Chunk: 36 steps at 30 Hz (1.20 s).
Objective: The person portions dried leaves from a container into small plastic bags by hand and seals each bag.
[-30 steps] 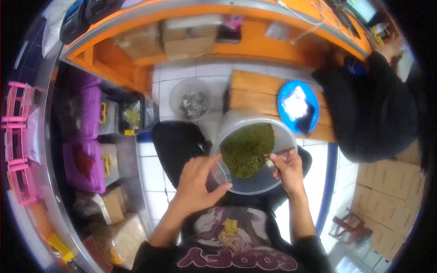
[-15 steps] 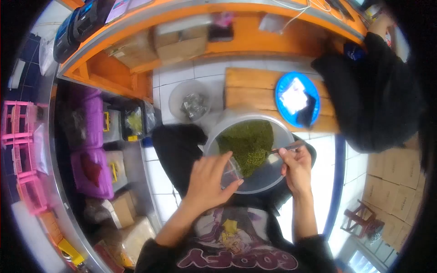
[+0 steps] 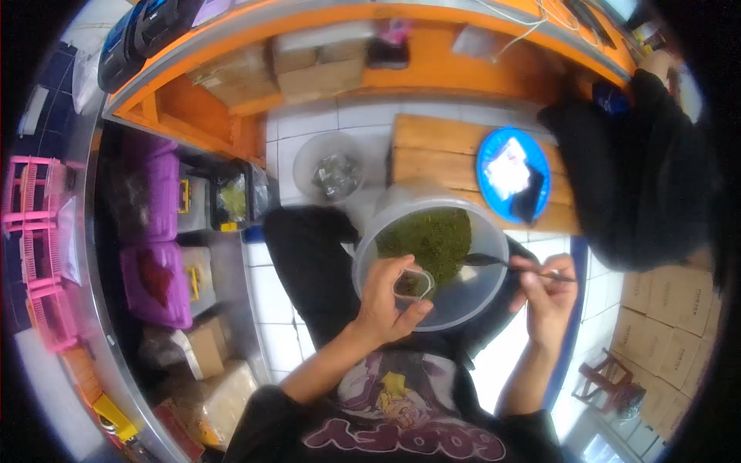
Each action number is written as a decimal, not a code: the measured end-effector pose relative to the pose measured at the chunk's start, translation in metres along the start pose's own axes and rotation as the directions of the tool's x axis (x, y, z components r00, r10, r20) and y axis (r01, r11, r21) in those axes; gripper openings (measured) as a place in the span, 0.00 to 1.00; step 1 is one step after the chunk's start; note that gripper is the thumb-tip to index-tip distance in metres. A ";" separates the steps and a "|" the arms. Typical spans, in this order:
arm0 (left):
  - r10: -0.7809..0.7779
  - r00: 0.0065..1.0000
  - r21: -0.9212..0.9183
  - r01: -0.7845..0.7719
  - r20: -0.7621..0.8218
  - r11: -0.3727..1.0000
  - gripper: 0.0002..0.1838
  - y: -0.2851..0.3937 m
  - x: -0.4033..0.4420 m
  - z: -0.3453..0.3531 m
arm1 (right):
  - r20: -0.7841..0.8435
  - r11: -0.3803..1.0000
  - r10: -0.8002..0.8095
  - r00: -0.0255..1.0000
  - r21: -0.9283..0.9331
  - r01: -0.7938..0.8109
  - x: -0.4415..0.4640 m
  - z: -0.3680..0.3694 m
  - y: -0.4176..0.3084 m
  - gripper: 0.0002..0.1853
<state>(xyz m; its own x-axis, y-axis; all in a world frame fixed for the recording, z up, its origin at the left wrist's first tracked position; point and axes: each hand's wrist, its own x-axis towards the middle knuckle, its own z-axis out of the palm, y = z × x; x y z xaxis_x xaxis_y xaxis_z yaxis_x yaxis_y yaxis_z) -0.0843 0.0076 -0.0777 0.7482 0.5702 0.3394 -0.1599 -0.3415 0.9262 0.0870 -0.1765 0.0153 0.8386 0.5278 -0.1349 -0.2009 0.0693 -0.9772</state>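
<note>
A large translucent round tub (image 3: 472,305) sits between my knees, with crushed green herb-like material (image 3: 428,235) heaped in its far and left part. My left hand (image 3: 378,305) is closed around a small clear plastic pouch or cup (image 3: 423,287), its mouth facing up above the tub's near left side. Which of the two it is, I cannot tell. Pinched in my right hand (image 3: 546,299), just beyond the tub's right rim, is a dark long-handled spoon (image 3: 490,261). The spoon's head is over the tub, beside the green heap.
Behind the tub stands a low wooden bench (image 3: 432,154) with a blue plate (image 3: 488,189) on it. A bucket (image 3: 307,174) holding small shiny packets is at its left. Purple-lidded bins (image 3: 166,282) line the left; a person in dark clothing (image 3: 641,177) sits at the right.
My right hand has drawn right with the spoon, whose head has left the green heap. The pouch or cup in my left hand has turned so its mouth shows. The view shifted slightly.
</note>
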 end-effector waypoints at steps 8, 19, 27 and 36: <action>-0.042 0.970 0.439 -0.070 0.241 0.896 0.41 0.007 0.008 0.005 | 0.366 0.507 -0.141 0.920 -0.772 0.384 -0.011 0.074 0.013 0.10; -0.085 0.984 0.310 0.032 0.159 0.950 0.32 0.012 0.014 0.001 | 0.371 0.280 -0.070 0.926 -0.884 0.375 -0.005 0.050 0.037 0.07; -0.462 0.836 0.082 0.460 0.296 0.884 0.10 0.015 0.020 -0.004 | 0.387 0.517 -0.042 0.921 -0.780 0.351 -0.005 0.034 0.035 0.09; -0.212 0.958 0.318 0.143 0.193 0.937 0.02 0.017 0.020 0.005 | 0.396 0.497 -0.184 0.900 -0.752 0.433 -0.006 0.048 0.042 0.35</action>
<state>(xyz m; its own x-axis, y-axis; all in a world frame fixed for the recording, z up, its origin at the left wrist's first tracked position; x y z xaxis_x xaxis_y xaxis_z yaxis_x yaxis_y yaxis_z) -0.0690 0.0092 -0.0558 0.8751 0.4742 0.0970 0.1623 -0.4764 0.8641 0.0490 -0.1359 -0.0168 0.5911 0.7971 0.1235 0.6438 -0.3740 -0.6676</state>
